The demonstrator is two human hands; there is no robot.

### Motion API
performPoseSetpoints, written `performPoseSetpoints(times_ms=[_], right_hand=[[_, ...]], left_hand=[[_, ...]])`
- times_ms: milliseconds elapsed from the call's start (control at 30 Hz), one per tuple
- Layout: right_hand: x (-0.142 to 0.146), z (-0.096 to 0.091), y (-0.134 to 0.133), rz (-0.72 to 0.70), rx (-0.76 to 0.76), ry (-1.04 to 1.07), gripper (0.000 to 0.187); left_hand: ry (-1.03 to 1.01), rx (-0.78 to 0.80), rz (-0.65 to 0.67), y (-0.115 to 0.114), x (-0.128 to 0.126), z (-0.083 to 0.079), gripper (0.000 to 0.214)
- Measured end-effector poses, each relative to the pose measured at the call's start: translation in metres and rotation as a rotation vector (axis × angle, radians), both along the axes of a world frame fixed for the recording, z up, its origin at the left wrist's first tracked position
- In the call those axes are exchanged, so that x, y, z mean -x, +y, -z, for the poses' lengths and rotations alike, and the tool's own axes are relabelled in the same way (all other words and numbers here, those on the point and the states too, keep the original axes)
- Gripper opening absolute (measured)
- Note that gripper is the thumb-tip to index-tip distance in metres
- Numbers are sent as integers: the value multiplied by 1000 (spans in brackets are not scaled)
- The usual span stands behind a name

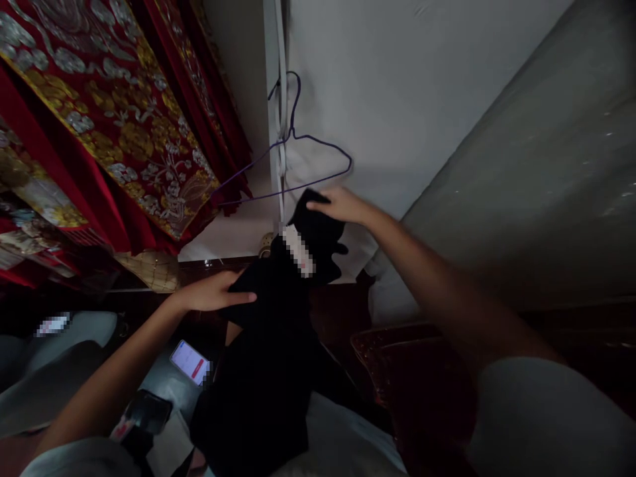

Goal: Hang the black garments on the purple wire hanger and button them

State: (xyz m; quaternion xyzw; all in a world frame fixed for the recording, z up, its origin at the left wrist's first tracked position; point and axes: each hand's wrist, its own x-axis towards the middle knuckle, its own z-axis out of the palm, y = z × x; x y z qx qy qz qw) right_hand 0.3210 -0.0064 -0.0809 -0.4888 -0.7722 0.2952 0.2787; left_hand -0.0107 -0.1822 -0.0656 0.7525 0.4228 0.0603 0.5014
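A black garment [268, 344] hangs down in front of me, its top end raised toward a thin purple wire hanger [303, 142] that hangs on the white wall. My right hand [340, 204] grips the garment's top edge just below the hanger's bottom wire. My left hand [213, 293] lies against the garment's left side lower down, fingers stretched along the cloth and thumb behind it. A pale label [298, 250] shows near the garment's top.
Red and gold embroidered cloth [114, 112] hangs at the left. A lit phone [190, 362] and a dark phone [146, 412] lie on a pale surface below. A dark red cushion [422, 384] sits at the lower right, with a grey slanted surface [536, 172] above it.
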Motion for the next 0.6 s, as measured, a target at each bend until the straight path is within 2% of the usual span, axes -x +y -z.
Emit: performPoseSetpoints(times_ms=[33, 100, 133, 167, 200, 267, 300, 333, 367, 400, 433, 500, 533, 600], right_hand=[[-11, -8, -11, -134, 217, -101, 47], [-32, -26, -34, -418, 619, -217, 49], [-40, -34, -42, -495, 705, -193, 51], [-44, -39, -48, -506, 702, -102, 52], [-46, -41, -50, -456, 633, 23, 52], [-40, -34, -45, -273, 381, 248, 48], [-36, -25, -40, -204, 284, 269, 47], [-33, -13, -35, -187, 225, 204, 47], [-32, 0, -31, -229, 245, 51, 49], [-33, 12, -28, -289, 330, -107, 50], [-38, 22, -27, -334, 406, -197, 51], [-51, 34, -29, -333, 466, -215, 55], [-58, 35, -30, -283, 421, -149, 57], [-65, 27, -26, -136, 220, 1, 57]], left_hand=[[-17, -9, -57, 0, 4, -2, 38], [-79, -61, -261, 6, 13, -1, 37], [-119, -70, -376, 11, 16, 2, 37], [-155, -45, -470, 17, 17, 8, 38], [-181, 12, -532, 22, 16, 14, 40], [-176, 173, -523, 29, 10, 30, 43], [-138, 238, -450, 31, 7, 37, 44], [-84, 276, -350, 30, 5, 43, 43], [-20, 287, -240, 28, 4, 48, 42], [47, 277, -142, 25, 5, 51, 42], [108, 257, -69, 22, 7, 51, 43], [184, 213, -43, 14, 17, 46, 46], [202, 190, -70, 11, 22, 41, 47], [233, 99, -137, 8, 32, 27, 45]])
